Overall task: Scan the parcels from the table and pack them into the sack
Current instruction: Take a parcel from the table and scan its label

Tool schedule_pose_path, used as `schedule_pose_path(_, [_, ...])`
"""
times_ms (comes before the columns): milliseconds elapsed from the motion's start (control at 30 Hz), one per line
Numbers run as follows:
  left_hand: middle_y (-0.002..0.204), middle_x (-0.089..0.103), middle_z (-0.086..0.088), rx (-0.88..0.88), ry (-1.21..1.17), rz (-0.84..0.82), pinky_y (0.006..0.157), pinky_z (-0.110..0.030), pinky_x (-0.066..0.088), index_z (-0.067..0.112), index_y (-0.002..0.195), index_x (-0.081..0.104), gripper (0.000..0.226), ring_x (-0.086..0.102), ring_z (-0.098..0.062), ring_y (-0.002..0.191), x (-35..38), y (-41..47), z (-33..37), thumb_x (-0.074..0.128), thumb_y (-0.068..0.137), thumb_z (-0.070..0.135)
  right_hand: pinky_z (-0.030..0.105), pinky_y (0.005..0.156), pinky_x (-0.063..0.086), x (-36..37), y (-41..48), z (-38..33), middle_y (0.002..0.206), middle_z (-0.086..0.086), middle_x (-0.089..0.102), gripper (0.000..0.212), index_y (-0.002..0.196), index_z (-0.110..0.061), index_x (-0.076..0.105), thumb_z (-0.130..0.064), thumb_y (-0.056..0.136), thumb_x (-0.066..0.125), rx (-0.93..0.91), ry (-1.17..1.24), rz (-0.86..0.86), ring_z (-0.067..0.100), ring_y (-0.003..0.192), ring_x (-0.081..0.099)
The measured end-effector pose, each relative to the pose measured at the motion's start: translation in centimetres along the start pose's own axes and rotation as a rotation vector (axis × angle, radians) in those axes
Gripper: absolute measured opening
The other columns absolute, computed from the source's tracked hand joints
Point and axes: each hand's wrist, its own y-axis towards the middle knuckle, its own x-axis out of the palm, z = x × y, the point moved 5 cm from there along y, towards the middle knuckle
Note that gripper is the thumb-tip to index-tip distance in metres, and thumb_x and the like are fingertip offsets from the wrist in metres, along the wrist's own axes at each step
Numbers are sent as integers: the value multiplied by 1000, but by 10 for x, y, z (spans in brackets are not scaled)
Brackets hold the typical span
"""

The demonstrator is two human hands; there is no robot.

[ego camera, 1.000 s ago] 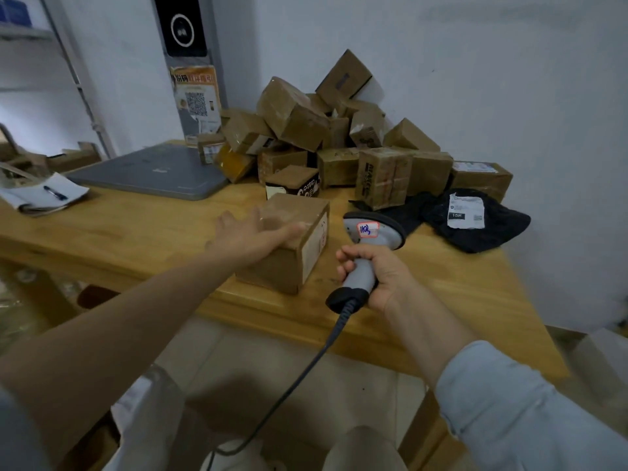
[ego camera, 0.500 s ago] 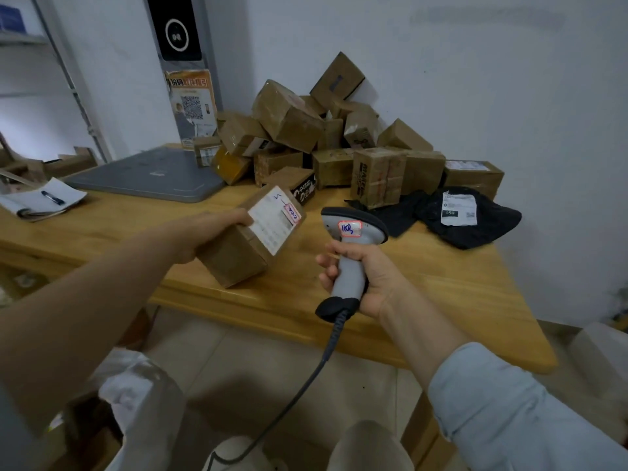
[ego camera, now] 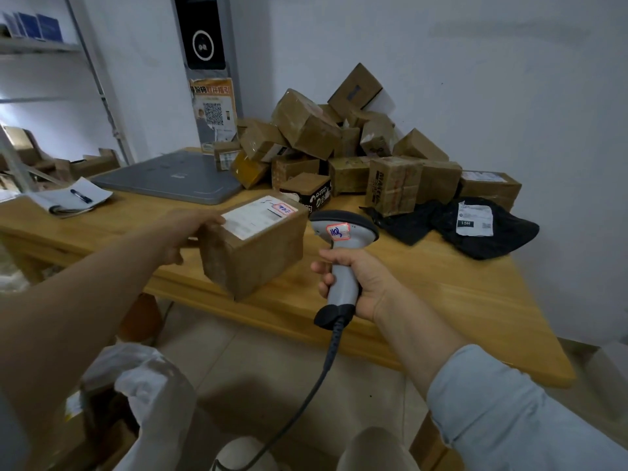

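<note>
Cardboard parcel (ego camera: 253,253) is being held over the table's (ego camera: 441,283) front edge, label (ego camera: 258,215) facing up, the left hand (ego camera: 188,231) gripping its left end. Just beside its right end, the right hand (ego camera: 363,283) is clenching the scanner (ego camera: 345,232), head level with the label; the sack (ego camera: 153,385) is sitting below, leftward.

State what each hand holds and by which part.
The left hand holds the cardboard parcel by its left end, near the label; the right hand grips the barcode scanner by its handle.
</note>
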Motion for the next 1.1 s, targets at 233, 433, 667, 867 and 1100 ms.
schedule_pose_path(233, [138,45,-10,244,648,-106,91,-35,38,13,143,37,77,46,-29,121,19,-4,33,70,81,44,22,43,49,-4,9,0,66,11,64,11,89,-6,53,-3,86,63,-15,4,49,10,38,49])
schedule_pose_path(433, [151,29,-5,347,818,-221,104,-41,34,32,147,34,79,31,-30,135,8,3,41,66,82,1,26,45,50,-15,16,-11,66,12,65,6,82,-4,58,-2,84,63,-74,-37,105,13,43,52])
schedule_pose_path(667, [140,44,-8,150,-31,246,102,-44,41,12,144,36,55,43,-30,124,7,-7,4,55,95,27,29,62,48,-9,32,-28,91,4,64,29,108,-12,65,-12,80,73,-210,-88,216,15,77,58])
schedule_pose_path(867, [103,58,-11,-86,-367,-45,85,-40,54,12,95,61,20,56,-22,97,41,-24,-18,54,95,31,31,61,51,34,37,-20,89,5,69,17,96,-17,63,-17,82,73,-209,-172,93,19,79,64])
schedule_pose_path(1100, [140,41,-21,-125,-500,-229,102,-53,37,15,133,49,64,36,-38,132,44,-29,-33,73,78,36,30,56,51,30,30,-15,89,2,69,40,111,-12,61,0,76,76,-309,-164,141,19,77,66])
